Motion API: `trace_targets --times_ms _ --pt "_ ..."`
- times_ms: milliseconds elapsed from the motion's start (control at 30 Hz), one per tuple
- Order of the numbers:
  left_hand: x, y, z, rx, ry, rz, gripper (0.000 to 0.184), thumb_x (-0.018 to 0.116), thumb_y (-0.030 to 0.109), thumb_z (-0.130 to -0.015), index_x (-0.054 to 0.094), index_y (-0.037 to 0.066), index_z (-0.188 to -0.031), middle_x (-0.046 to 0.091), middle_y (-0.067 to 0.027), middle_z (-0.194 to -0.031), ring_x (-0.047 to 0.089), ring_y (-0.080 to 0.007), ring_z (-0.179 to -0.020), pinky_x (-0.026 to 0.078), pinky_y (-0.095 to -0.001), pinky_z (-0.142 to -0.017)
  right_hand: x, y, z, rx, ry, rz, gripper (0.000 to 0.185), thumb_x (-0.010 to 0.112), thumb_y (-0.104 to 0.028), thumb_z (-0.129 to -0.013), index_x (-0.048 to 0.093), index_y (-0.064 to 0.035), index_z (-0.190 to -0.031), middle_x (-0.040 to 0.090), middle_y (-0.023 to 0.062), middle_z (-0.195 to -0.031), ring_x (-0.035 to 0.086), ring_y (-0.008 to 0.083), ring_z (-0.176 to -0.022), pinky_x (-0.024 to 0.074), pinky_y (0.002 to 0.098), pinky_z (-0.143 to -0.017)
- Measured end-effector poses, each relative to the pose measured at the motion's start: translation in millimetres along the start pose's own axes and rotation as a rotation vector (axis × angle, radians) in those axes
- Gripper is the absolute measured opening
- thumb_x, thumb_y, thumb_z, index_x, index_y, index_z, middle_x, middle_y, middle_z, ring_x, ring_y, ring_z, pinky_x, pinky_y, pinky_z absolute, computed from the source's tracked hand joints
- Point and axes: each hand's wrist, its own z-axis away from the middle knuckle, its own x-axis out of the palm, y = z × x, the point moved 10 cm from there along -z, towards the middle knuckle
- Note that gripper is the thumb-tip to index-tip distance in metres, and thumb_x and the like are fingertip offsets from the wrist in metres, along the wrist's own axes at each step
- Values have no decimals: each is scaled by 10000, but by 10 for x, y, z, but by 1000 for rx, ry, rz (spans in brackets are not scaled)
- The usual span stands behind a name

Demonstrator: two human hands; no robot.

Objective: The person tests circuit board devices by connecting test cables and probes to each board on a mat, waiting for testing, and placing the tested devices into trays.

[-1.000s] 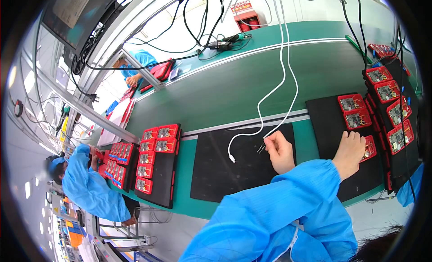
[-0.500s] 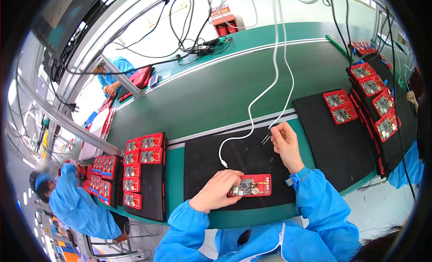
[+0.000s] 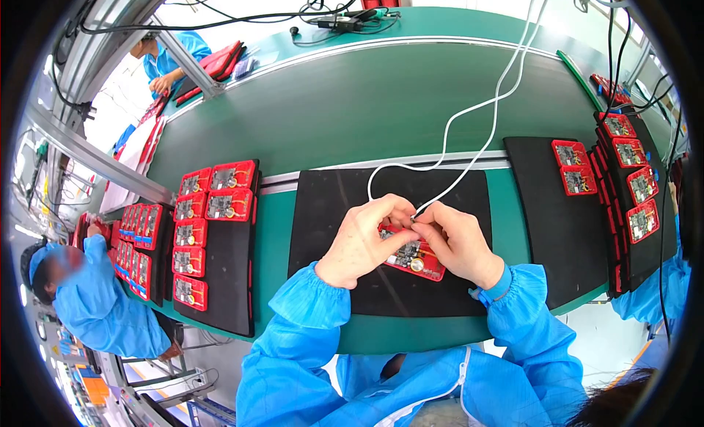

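Observation:
A red case with a circuit board (image 3: 415, 263) inside lies on the black mat (image 3: 326, 199) between my hands, tilted slightly, its upper left part covered by my fingers. My right hand (image 3: 462, 245) pinches the end of a white cable (image 3: 469, 170) above the case's upper edge; its tip is hidden between the fingers. My left hand (image 3: 367, 240) is closed, thumb and fingers meeting close to the right fingertips over the board. What it grips cannot be made out. The other white cable (image 3: 396, 165) loops down behind my left hand.
Black boards with red-cased circuit boards stand left (image 3: 189, 231) and right (image 3: 574, 179). A metal rail (image 3: 279, 180) crosses behind the mat. A co-worker (image 3: 110, 302) sits at the left, another person (image 3: 172, 67) at the far left. Black cables (image 3: 612, 60) hang at right.
My right hand has come down and left to the case, bringing the cable end. My left hand has shifted from the case's left side to its top edge. The case has turned slightly.

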Motion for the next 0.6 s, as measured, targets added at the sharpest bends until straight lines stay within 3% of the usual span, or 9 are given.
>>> trace_targets --times_ms 233,400,600 --pt "34 -37 109 -5 18 -90 187 722 -38 -759 627 21 -909 662 -64 -782 620 -138 -678 493 -251 -612 118 110 12 -35 -64 169 101 649 -108 -880 570 -44 -885 609 108 -773 641 318 -706 513 380 -589" --pt "-96 -189 289 -118 151 24 152 699 -56 -784 656 -5 -921 679 -88 -790 662 -138 -736 520 -260 -666 88 333 127 110 24 -22 107 671 -84 -876 579 -32 -893 633 101 -734 652 233 -632 505 315 -561" --pt "-20 -343 424 -158 177 143 117 704 -39 -814 674 -23 -925 714 -110 -822 674 -126 -731 527 -252 -679 197 332 137 66 7 -61 98 659 -62 -876 569 -24 -877 624 99 -733 648 250 -631 497 324 -546"
